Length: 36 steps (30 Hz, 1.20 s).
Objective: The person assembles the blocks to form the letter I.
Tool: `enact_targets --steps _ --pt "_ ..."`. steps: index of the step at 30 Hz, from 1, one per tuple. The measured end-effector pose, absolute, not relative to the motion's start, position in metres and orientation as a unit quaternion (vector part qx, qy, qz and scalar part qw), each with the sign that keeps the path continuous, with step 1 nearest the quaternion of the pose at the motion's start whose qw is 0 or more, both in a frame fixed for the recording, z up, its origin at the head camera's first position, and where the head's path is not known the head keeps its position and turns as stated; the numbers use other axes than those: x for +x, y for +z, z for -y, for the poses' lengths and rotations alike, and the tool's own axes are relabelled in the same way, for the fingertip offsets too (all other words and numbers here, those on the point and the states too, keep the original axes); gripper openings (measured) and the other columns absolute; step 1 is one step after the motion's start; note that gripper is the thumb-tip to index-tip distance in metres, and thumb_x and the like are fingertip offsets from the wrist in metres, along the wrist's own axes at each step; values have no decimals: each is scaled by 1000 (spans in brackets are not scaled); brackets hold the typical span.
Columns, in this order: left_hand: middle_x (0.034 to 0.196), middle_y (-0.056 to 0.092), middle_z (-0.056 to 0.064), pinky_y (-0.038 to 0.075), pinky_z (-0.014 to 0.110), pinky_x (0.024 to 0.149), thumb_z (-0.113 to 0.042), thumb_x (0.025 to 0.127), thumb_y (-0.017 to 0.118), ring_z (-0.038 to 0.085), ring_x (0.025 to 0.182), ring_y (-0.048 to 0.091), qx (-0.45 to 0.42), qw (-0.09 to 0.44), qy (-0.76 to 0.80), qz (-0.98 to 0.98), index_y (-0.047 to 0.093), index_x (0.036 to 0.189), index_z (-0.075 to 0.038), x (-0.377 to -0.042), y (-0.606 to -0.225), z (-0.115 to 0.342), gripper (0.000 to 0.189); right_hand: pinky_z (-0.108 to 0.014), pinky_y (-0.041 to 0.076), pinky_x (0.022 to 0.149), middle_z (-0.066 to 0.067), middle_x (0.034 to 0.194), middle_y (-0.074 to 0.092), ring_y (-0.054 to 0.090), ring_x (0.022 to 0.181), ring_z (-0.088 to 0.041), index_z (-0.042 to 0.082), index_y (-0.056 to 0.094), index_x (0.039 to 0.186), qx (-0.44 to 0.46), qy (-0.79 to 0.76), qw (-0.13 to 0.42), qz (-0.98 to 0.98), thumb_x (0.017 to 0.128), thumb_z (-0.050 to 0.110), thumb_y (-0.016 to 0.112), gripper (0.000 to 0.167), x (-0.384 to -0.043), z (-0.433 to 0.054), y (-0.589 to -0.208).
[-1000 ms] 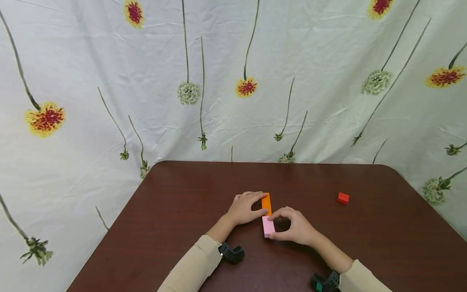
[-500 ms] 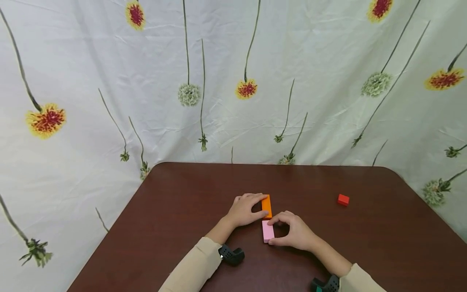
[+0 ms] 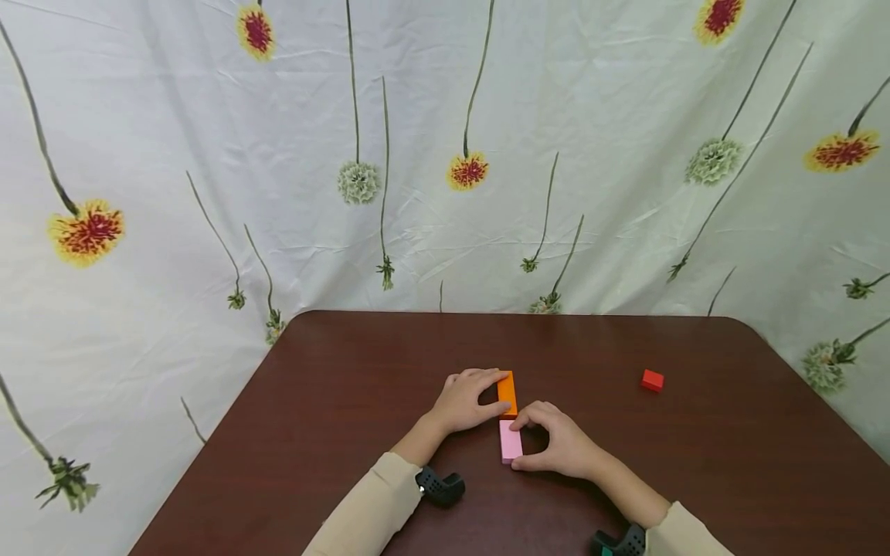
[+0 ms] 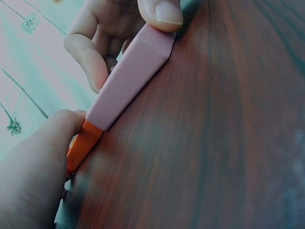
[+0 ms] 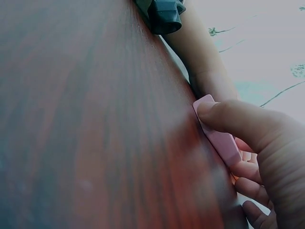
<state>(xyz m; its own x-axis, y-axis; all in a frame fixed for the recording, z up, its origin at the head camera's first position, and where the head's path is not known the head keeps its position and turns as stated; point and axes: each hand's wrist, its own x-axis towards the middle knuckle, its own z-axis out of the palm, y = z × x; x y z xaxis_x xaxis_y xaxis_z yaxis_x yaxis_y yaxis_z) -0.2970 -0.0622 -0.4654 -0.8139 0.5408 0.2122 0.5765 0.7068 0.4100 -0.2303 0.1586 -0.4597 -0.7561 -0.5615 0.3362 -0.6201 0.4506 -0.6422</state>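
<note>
In the head view an orange block [image 3: 507, 395] lies lengthwise near the middle of the table. The left hand [image 3: 460, 403] grips it from the left, thumb at the near end and fingers at the far end. Directly in front of it, end to end, lies a pink block [image 3: 511, 443]. The right hand [image 3: 562, 444] pinches the pink block by its two ends, thumb nearest the person. In the left wrist view, the pink block [image 4: 127, 78] meets the orange block [image 4: 86, 142]. The right wrist view shows the thumb on one end of the pink block [image 5: 221, 142]; the orange block is mostly hidden there.
A small red block [image 3: 652, 380] sits farther right on the dark brown table [image 3: 348, 401]. Behind the table hangs a white cloth [image 3: 417, 216] printed with flowers. Both wrists carry dark bands, the left band [image 3: 441, 488] close over the tabletop.
The right hand has drawn the pink block slightly toward the person, mostly in the first half second. The left hand keeps its grip on the orange block. The head view has shifted slightly.
</note>
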Motion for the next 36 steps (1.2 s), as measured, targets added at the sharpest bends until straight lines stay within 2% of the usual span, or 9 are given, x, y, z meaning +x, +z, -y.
enact_targets --steps 12,23,31,36 --pt "146 49 4 32 51 99 -51 94 56 28 131 43 -305 39 -236 922 49 146 -22 -296 -463 62 60 -35 44 82 9 100 57 51 93 -19 20 65 102 346 399 60 847 74 32 86 38 -231 -157 -464" --pt "146 49 3 32 50 98 -52 94 55 27 130 43 -304 40 -236 922 49 145 -23 -295 -465 63 60 -31 45 82 11 99 56 51 92 -14 21 64 103 335 394 63 853 74 32 86 38 -231 -155 -466" --pt "146 49 3 31 51 99 -52 94 56 28 131 43 -305 38 -239 921 49 145 -23 -295 -465 63 60 -31 44 82 7 97 56 51 91 -15 19 64 103 335 399 64 851 74 31 86 38 -231 -155 -466" --pt "150 43 6 29 54 103 -50 95 55 30 137 34 -299 37 -253 919 50 145 -22 -295 -465 63 58 -32 44 81 7 97 57 51 91 -17 17 64 103 338 400 65 849 75 31 85 38 -232 -155 -466"
